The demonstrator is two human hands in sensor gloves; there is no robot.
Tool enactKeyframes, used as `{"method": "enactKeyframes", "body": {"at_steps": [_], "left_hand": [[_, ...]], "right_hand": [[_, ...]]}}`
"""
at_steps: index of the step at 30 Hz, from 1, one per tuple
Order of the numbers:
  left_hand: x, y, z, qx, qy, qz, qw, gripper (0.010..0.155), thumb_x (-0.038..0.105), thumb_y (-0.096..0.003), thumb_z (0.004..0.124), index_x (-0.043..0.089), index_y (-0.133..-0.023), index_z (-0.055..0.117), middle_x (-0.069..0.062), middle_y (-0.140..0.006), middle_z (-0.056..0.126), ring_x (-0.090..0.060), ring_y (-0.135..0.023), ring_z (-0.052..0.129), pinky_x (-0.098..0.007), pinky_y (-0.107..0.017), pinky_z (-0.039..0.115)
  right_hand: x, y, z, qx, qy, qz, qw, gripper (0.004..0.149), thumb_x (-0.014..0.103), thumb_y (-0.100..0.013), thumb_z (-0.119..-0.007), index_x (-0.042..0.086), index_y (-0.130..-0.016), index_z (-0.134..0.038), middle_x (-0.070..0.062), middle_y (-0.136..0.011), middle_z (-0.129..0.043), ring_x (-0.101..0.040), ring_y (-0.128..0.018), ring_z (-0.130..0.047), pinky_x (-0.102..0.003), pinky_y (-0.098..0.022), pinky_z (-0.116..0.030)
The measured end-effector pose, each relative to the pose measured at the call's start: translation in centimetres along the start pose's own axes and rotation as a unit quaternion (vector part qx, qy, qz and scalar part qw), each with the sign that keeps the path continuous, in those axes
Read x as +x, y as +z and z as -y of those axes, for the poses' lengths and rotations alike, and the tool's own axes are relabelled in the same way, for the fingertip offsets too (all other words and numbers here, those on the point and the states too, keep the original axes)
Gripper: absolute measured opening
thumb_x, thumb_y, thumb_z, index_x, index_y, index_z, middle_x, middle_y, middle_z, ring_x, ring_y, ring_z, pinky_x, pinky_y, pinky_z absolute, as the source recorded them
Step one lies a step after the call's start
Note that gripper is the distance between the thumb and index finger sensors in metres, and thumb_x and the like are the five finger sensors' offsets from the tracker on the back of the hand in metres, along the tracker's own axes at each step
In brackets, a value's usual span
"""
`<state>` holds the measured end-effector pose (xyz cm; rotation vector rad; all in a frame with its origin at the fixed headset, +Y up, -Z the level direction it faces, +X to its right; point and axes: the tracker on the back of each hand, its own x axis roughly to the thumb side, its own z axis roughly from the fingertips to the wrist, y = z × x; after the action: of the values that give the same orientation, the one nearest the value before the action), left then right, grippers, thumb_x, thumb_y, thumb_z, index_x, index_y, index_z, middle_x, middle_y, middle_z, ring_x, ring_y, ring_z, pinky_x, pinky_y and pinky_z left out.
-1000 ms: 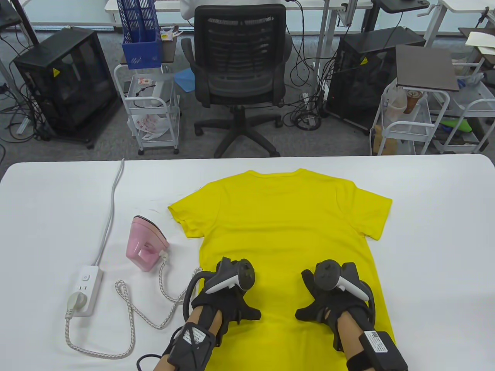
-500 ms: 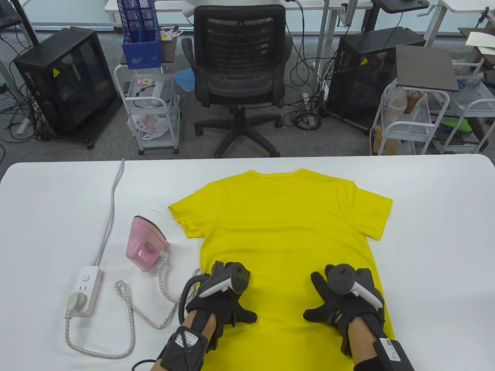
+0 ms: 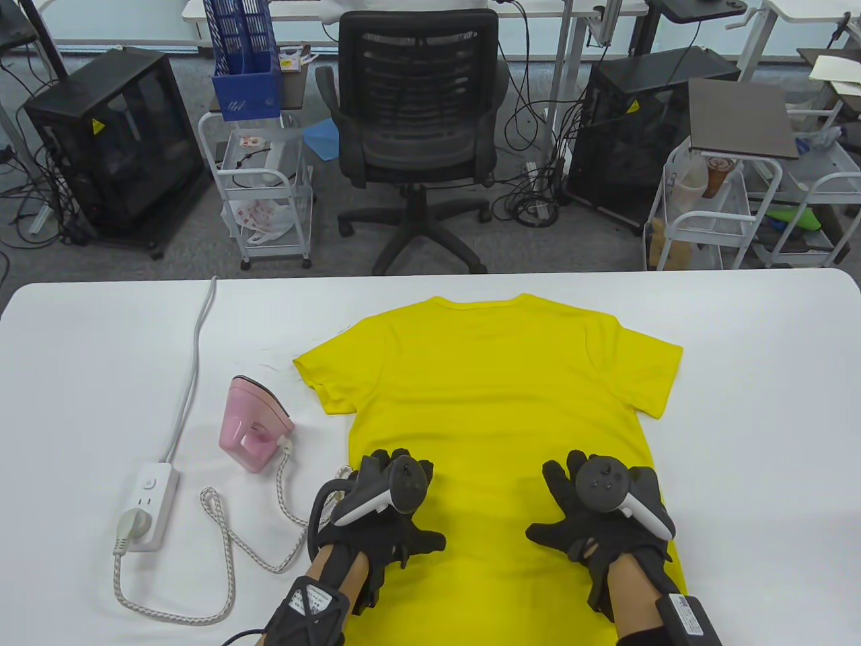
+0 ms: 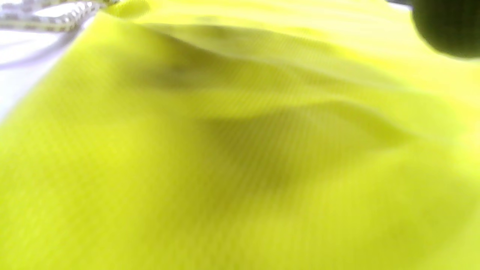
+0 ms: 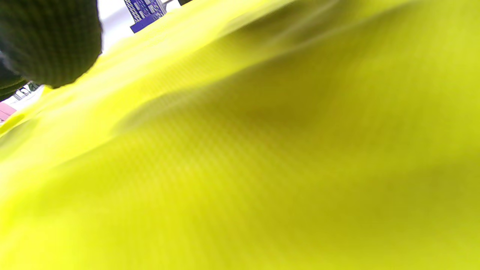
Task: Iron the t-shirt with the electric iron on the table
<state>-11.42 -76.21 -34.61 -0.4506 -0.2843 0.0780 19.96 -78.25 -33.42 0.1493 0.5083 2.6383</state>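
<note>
One yellow t-shirt spread flat mid-table, left hand and right hand laid on its lower part, fingers spread, nothing gripped, one pink electric iron stood left of it, one power strip beside.

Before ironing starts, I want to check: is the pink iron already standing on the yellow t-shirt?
No, the pink iron stands on the white table, left of the t-shirt.

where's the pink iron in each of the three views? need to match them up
Table view: the iron stands left of the t-shirt, untouched.
Left wrist view: not in it; only the braided cord at top left.
Right wrist view: a pink sliver at the left edge, probably the iron.
Shared landmark: the yellow t-shirt fills both wrist views.
</note>
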Motion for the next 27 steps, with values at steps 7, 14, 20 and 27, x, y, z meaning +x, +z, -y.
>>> {"method": "enactKeyframes", "body": {"at_steps": [7,14,20,27], "left_hand": [[0.0,0.3,-0.8,0.068,0.02,-0.01,0.997,0.095,0.071,-0.0348,0.074,0.038,-0.109,0.025,-0.001,-0.118,0.021,-0.036,-0.116,0.023,-0.063,-0.081,0.038],[-1.4,2.2,-3.9,0.144,0.056,-0.04,0.987,0.083,0.066,-0.0368,0.074,0.036,-0.107,0.042,-0.001,-0.117,0.035,-0.035,-0.115,0.04,-0.062,-0.079,0.046],[-6.0,6.7,-8.6,0.241,0.108,-0.107,0.959,0.086,0.064,-0.0365,0.077,0.037,-0.108,0.036,-0.001,-0.117,0.023,-0.034,-0.116,0.024,-0.063,-0.081,0.035],[-14.9,9.6,-9.5,0.256,0.206,-0.267,0.906,0.096,0.063,-0.0373,0.079,0.036,-0.107,0.019,-0.002,-0.117,0.016,-0.036,-0.115,0.017,-0.064,-0.081,0.031]], "right_hand": [[0.2,-0.1,-0.2,0.005,0.006,0.0,1.0,0.093,0.067,-0.035,-0.084,0.038,-0.103,-0.027,-0.007,-0.11,-0.009,-0.035,-0.095,0.0,-0.062,-0.066,-0.012],[0.2,-0.2,0.0,-0.02,-0.005,0.008,1.0,0.094,0.067,-0.036,-0.082,0.039,-0.102,-0.022,-0.007,-0.11,-0.008,-0.034,-0.095,0.0,-0.062,-0.067,-0.013],[0.0,-0.1,0.2,-0.028,-0.011,0.007,1.0,0.094,0.067,-0.036,-0.082,0.039,-0.101,-0.02,-0.008,-0.109,-0.007,-0.034,-0.095,0.001,-0.061,-0.067,-0.013],[-0.1,0.0,0.2,-0.037,-0.021,0.01,0.999,0.095,0.067,-0.036,-0.082,0.039,-0.101,-0.018,-0.008,-0.108,-0.005,-0.035,-0.094,0.002,-0.061,-0.067,-0.013]]}}
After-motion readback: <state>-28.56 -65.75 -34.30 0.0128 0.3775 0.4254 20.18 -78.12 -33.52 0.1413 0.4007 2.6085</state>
